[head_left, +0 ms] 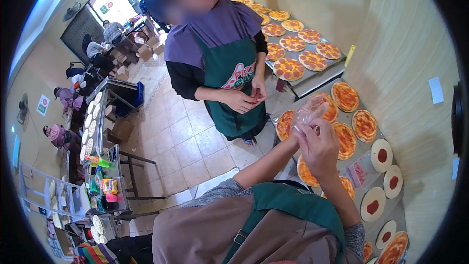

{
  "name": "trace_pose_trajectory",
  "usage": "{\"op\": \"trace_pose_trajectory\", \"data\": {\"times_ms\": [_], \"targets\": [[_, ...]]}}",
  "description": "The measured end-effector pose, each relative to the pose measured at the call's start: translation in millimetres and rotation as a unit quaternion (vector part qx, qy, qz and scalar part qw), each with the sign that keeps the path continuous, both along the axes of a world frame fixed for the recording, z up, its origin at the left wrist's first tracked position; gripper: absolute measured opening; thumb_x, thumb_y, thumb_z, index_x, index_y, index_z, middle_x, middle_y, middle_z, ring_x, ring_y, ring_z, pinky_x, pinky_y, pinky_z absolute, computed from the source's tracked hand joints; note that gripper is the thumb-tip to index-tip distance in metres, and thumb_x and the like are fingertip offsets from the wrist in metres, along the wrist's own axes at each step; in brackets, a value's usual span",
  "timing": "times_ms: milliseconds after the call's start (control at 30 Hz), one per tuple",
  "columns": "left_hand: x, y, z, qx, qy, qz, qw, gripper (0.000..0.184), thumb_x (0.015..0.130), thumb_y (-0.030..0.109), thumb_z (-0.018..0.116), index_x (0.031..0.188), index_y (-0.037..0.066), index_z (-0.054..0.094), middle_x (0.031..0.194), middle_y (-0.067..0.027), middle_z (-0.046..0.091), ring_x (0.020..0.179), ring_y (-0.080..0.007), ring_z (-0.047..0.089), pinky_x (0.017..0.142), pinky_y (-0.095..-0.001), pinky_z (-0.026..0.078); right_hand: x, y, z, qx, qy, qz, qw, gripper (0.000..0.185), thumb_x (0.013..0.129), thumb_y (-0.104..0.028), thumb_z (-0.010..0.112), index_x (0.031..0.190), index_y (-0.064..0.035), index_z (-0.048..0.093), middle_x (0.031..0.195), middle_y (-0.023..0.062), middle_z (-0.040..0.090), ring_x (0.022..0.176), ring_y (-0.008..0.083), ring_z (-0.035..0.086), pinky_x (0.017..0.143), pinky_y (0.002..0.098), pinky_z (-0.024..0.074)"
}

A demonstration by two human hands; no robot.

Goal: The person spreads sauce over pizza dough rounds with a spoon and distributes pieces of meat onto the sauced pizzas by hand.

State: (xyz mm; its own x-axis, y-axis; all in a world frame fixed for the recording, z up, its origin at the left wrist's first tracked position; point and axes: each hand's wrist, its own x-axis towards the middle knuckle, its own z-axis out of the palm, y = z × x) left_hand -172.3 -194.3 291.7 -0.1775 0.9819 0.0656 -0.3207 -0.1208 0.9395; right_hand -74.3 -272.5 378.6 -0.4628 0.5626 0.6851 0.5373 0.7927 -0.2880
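Observation:
My left hand (310,112) wears a clear plastic glove and is held up over the table of pizza bases. My right hand (317,144), which is bare, pinches the glove near the left wrist. Below and around both hands lie sauced pizza bases (345,96) on the metal table. To their right are plain bases with a dab of red sauce (382,155) and a clear bag of pink bits (359,172).
A co-worker in a green apron (229,68) stands across from me, hands together. Topped pizzas (288,69) fill a second table behind. At left, a table holds bottles and packets (110,186), and a long table holds bases (89,121). Other people sit farther back.

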Motion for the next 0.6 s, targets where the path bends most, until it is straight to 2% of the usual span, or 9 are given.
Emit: {"op": "trace_pose_trajectory", "data": {"times_ms": [100,200,267,333,400,500,600], "targets": [[-23,5,-11,-0.013,0.202,0.01,0.979,0.06,0.093,0.042,0.07,0.136,0.003,0.053,0.138,-0.0159,0.054,0.129,-0.0239,0.051,0.108,-0.0367,0.04,-14,12,-16,0.026,0.003,0.025,0.999,0.02,0.08,-0.012,0.075,0.098,-0.005,0.068,0.091,0.0099,0.058,0.081,0.0292,0.059,0.068,0.0393,0.0477],[-42,0,11,-0.043,0.373,-0.012,0.927,0.057,0.099,0.049,0.056,0.137,0.008,0.054,0.14,-0.0136,0.054,0.131,-0.0264,0.05,0.112,-0.0394,0.036,-31,18,-25,0.013,0.05,0.071,0.996,0.014,0.083,-0.01,0.073,0.093,-0.0037,0.066,0.088,0.0114,0.058,0.081,0.031,0.06,0.068,0.0405,0.0482],[-54,-3,-18,0.073,0.41,-0.012,0.909,0.058,0.101,0.054,0.045,0.141,0.013,0.052,0.144,-0.0116,0.051,0.136,-0.0279,0.045,0.115,-0.0461,0.028,-42,19,-24,-0.012,0.074,0.115,0.991,0.013,0.084,-0.009,0.072,0.092,-0.003,0.065,0.089,0.0121,0.058,0.081,0.0319,0.061,0.068,0.0413,0.0486],[-59,-3,-12,0.13,0.44,-0.016,0.888,0.055,0.104,0.051,0.037,0.145,0.015,0.048,0.148,-0.0109,0.048,0.139,-0.0289,0.042,0.117,-0.0534,0.023,-46,22,-23,-0.021,0.078,0.148,0.986,0.012,0.085,-0.009,0.071,0.092,-0.0017,0.064,0.089,0.0129,0.058,0.081,0.0333,0.061,0.069,0.0418,0.0492],[-58,-12,18,0.124,0.463,-0.024,0.877,0.05,0.107,0.041,0.032,0.149,0.015,0.043,0.151,-0.0116,0.045,0.139,-0.0292,0.041,0.115,-0.0612,0.022,-46,24,-22,-0.024,0.092,0.174,0.98,0.013,0.084,-0.009,0.072,0.092,-0.0015,0.064,0.089,0.0129,0.058,0.081,0.0331,0.061,0.069,0.0413,0.0491],[-57,0,13,0.167,0.48,-0.049,0.86,0.057,0.106,0.05,0.027,0.148,0.015,0.044,0.148,-0.0131,0.048,0.138,-0.0304,0.043,0.114,-0.0684,0.015,-36,26,-23,-0.059,0.105,0.205,0.971,0.013,0.084,-0.009,0.072,0.091,-0.0017,0.064,0.087,0.0124,0.059,0.078,0.0325,0.061,0.067,0.0401,0.0493],[-49,0,16,0.062,0.484,-0.138,0.862,0.072,0.101,0.065,0.016,0.149,0.019,0.044,0.156,-0.0074,0.039,0.145,-0.0274,0.033,0.115,-0.0689,0.001,-14,21,-34,-0.134,0.103,0.239,0.956,0.012,0.084,-0.009,0.072,0.091,-0.003,0.064,0.086,0.0126,0.06,0.077,0.0332,0.062,0.066,0.0397,0.0499]]}}
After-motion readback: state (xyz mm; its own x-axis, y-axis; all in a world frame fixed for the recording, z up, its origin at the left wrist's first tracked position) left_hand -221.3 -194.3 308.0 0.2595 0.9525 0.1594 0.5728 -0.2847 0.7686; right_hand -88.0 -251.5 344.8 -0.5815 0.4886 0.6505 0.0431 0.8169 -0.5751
